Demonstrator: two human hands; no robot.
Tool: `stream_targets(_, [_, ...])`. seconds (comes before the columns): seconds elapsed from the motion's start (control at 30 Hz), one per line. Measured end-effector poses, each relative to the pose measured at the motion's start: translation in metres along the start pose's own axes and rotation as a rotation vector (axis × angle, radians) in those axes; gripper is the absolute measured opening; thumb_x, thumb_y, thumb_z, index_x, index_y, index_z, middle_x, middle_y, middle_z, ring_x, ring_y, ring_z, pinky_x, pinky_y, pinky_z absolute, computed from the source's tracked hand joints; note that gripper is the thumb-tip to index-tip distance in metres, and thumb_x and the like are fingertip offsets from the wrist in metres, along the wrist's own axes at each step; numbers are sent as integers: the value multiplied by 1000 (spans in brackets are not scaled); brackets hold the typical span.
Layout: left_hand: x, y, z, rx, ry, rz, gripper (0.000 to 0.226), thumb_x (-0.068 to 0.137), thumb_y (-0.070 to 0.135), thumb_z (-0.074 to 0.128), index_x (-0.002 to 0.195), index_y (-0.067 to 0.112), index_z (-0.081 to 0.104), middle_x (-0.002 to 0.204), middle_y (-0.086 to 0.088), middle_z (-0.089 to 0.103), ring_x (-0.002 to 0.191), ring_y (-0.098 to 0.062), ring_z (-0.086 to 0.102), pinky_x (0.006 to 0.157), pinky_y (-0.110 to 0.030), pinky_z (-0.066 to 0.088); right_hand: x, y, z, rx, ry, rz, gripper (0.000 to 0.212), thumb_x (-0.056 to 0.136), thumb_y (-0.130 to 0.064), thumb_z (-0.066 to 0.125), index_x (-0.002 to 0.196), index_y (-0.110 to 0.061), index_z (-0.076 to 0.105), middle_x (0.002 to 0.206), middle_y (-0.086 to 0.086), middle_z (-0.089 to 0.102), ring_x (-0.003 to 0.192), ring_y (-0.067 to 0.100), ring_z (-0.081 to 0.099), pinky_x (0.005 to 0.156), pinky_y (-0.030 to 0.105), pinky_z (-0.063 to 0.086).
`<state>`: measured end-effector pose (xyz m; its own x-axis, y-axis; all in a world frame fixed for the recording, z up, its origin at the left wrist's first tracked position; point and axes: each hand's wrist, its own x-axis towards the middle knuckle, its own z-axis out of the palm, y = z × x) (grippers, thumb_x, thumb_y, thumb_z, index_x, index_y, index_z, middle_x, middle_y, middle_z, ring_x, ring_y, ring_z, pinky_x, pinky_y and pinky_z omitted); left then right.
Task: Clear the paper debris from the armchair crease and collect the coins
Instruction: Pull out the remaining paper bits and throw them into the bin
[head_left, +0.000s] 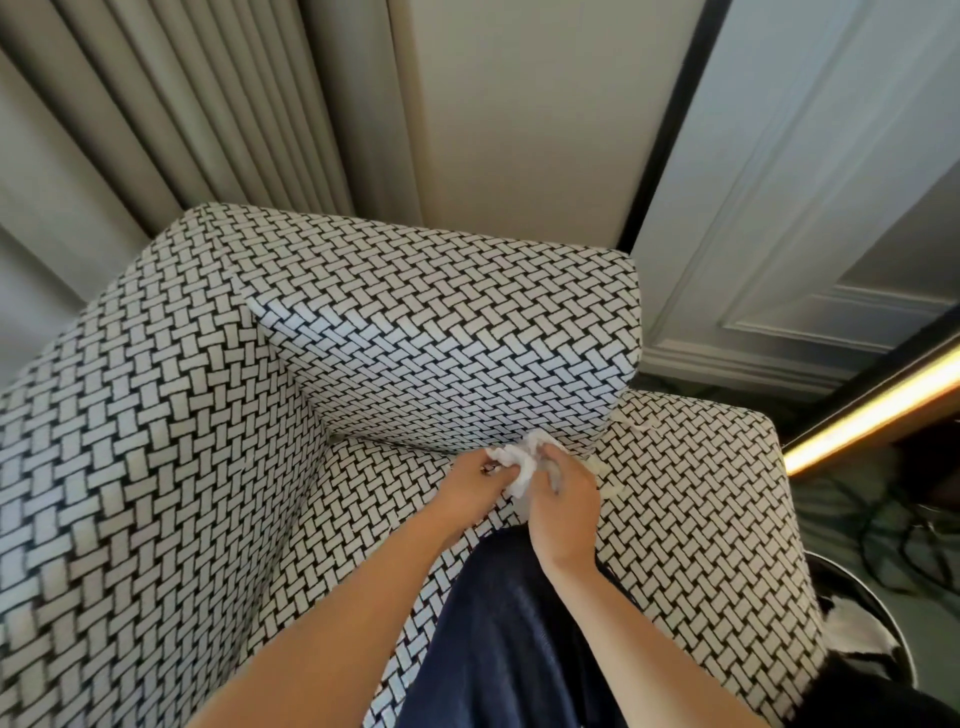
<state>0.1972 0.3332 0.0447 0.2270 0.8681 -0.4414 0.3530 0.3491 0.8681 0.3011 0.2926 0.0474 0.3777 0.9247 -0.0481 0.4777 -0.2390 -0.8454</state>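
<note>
A black-and-white woven-pattern armchair (156, 467) fills the view. Both hands meet at the crease where the seat joins the right arm cushion (441, 338). My left hand (470, 480) and my right hand (563, 499) grip one crumpled wad of white paper (522, 460) between them. More scraps of white paper (608, 480) lie on the seat just right of my right hand, and a small shred (641, 423) sits on the cushion edge further back. No coins are visible.
Beige curtains (156, 104) hang behind the chair on the left and a panelled wall (779, 208) stands on the right. A round black bin (872, 639) with white paper inside sits on the floor at the chair's right. My dark-trousered leg (509, 649) rests on the seat.
</note>
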Motion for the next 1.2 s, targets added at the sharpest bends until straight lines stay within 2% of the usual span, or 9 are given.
stream_targets(0.07, [-4, 4, -7, 7, 19, -19, 20, 93, 18, 56, 111, 11, 62, 100, 2, 63, 86, -8, 56, 67, -15, 41, -5, 2, -12, 128, 11, -7, 21, 90, -3, 49, 101, -3, 67, 98, 16, 66, 89, 9, 57, 76, 23, 46])
stream_targets(0.13, [-7, 8, -12, -46, 51, -64, 17, 92, 18, 57, 108, 13, 62, 95, 5, 63, 85, -8, 56, 66, -18, 41, -9, 7, -23, 165, -59, 27, 23, 92, -7, 52, 109, -10, 66, 112, 6, 65, 98, 0, 55, 83, 14, 43])
stream_targets(0.2, [-11, 14, -15, -93, 71, -97, 12, 92, 18, 59, 103, 15, 60, 95, 4, 63, 87, -10, 57, 66, -21, 42, -11, 11, -37, 225, -119, 104, 27, 93, -11, 53, 117, -16, 63, 124, -6, 59, 116, 8, 53, 103, 28, 40])
stream_targets(0.27, [-17, 21, -16, -110, 72, -104, 11, 91, 17, 59, 102, 15, 59, 96, 2, 63, 83, -9, 58, 64, -22, 42, -12, 13, -52, 303, -138, 134, 26, 92, -10, 54, 114, -20, 64, 126, -8, 58, 119, 10, 52, 104, 29, 40])
stream_targets(0.4, [-26, 35, -13, -102, 63, -99, 17, 89, 18, 62, 106, 14, 61, 95, 2, 67, 80, -8, 61, 63, -22, 42, -22, 6, -86, 480, -179, 118, 21, 93, -20, 55, 97, -38, 66, 102, -27, 67, 95, -16, 57, 74, 1, 41])
stream_targets(0.53, [-31, 52, 4, -95, 5, -97, 20, 89, 17, 62, 109, 11, 60, 104, -5, 67, 88, -15, 61, 67, -23, 44, -33, 7, -120, 543, -144, 140, 20, 88, -26, 59, 92, -45, 63, 93, -33, 65, 96, -12, 57, 78, 12, 42])
stream_targets(0.7, [-34, 74, 46, -81, -66, -99, 14, 90, 19, 62, 102, 13, 61, 101, -4, 65, 79, -11, 60, 70, -26, 46, -46, 18, -167, 685, -71, 180, 24, 76, -26, 64, 99, -31, 65, 113, -12, 67, 109, 8, 61, 99, 28, 45])
stream_targets(0.83, [-35, 88, 84, -68, -125, -113, 6, 89, 19, 63, 92, 19, 59, 96, -1, 63, 80, -12, 59, 68, -25, 45, -55, 31, -201, 731, -19, 199, 19, 83, -19, 63, 96, -31, 67, 119, -4, 65, 111, 10, 61, 99, 29, 45])
stream_targets(1.2, [-26, 117, 214, -13, -257, -234, 15, 88, 15, 63, 103, 16, 61, 100, -4, 64, 80, -12, 58, 68, -24, 46, -80, 98, -289, 865, 263, 355, 33, 79, -24, 66, 109, -10, 69, 105, 1, 72, 105, 14, 65, 98, 34, 45])
